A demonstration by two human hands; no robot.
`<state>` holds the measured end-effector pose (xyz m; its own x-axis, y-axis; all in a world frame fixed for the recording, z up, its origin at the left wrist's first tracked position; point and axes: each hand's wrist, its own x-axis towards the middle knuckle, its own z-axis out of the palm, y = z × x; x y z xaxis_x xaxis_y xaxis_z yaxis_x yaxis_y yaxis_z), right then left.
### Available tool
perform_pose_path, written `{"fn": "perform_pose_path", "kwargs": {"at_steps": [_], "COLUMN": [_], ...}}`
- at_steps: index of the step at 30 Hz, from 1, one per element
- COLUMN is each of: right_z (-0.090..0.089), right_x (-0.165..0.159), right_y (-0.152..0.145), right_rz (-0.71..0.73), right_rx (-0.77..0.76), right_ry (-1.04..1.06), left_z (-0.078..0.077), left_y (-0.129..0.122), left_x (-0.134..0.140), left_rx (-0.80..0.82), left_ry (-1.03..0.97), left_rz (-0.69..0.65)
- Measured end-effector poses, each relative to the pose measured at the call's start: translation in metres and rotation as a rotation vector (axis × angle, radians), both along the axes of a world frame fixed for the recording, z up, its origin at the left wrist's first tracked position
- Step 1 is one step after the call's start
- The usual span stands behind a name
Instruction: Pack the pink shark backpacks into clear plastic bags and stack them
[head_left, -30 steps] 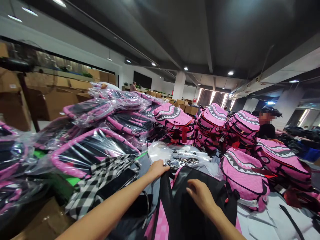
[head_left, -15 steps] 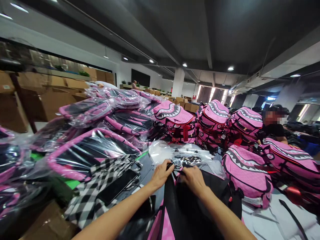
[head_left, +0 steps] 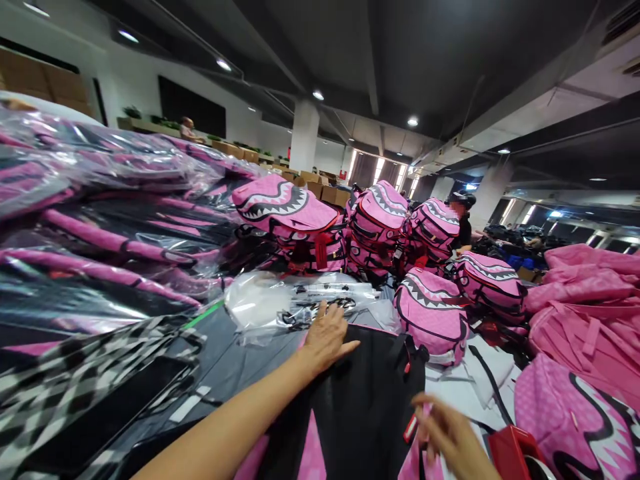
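My left hand [head_left: 327, 339] lies with fingers stretched out on the upper edge of a black and pink backpack [head_left: 370, 393], black panel up. My right hand [head_left: 445, 430] is low on the right, over the bag's pink side, beside a small red piece [head_left: 411, 428]. Motion smears its fingers, so whether they grip anything is unclear. Beyond the left hand lies a clear plastic bag [head_left: 260, 303] with black lettering. A finished-looking pink backpack with a shark-mouth print [head_left: 431, 317] rests just right of the black panel.
Plastic-wrapped pink and black backpacks [head_left: 125, 227] pile up on the left, behind a checked cloth [head_left: 150, 333] and a dark phone-like slab [head_left: 107, 413]. Stacked shark-print backpacks [head_left: 285, 210] stand ahead. A red tape dispenser-like object [head_left: 515, 453] sits at lower right. A person [head_left: 465, 213] is farther back.
The view has swung right. Both hands were together at the bag's upper edge; my left hand is now flattened there, while my right hand has moved down and right.
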<state>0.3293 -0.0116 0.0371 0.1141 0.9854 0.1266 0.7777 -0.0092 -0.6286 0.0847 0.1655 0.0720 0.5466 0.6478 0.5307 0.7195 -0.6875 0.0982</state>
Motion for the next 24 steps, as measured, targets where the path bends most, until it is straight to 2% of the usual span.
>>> {"fn": "perform_pose_path", "kwargs": {"at_steps": [1,3,4,5,6,8,12,14,16,19,21,24], "right_z": [0.01,0.024,0.027,0.029,0.028,0.024,0.021,0.021,0.019,0.012,0.006,0.003], "right_x": [0.015,0.036,0.042,0.046,0.047,0.048,0.056,0.061,0.065,0.061,0.054,0.041], "right_y": [0.017,0.054,0.071,0.084,0.092,0.095,0.072,0.065,0.067,0.079,0.088,0.101], "right_rz": [-0.142,-0.389,-0.418,-0.415,-0.391,-0.355,-0.344,-0.382,-0.452,-0.493,-0.457,-0.366], "right_rx": [0.057,0.147,0.173,0.195,0.214,0.275,0.411,0.456,0.496,0.51,0.474,0.407], "right_ry": [-0.003,-0.041,-0.031,-0.02,-0.006,0.025,0.205,0.326,0.417,0.482,0.495,0.51], "left_z": [0.003,0.002,-0.002,-0.007,-0.011,-0.017,-0.011,-0.008,-0.009,-0.025,-0.042,-0.065], "left_y": [-0.005,-0.017,-0.023,-0.026,-0.028,-0.025,-0.017,-0.026,-0.048,-0.096,-0.131,-0.176], "left_x": [0.014,0.051,0.072,0.092,0.11,0.136,0.153,0.15,0.14,0.103,0.066,0.007], "left_rx": [0.064,0.031,-0.044,-0.129,-0.203,-0.279,-0.254,-0.222,-0.198,-0.253,-0.436,-0.794], "left_ry": [0.031,0.065,0.073,0.063,0.045,0.003,0.054,0.077,0.091,0.15,0.121,-0.095], "left_rz": [-0.098,-0.36,-0.478,-0.537,-0.547,-0.473,-0.45,-0.453,-0.438,-0.404,-0.395,-0.369]}}
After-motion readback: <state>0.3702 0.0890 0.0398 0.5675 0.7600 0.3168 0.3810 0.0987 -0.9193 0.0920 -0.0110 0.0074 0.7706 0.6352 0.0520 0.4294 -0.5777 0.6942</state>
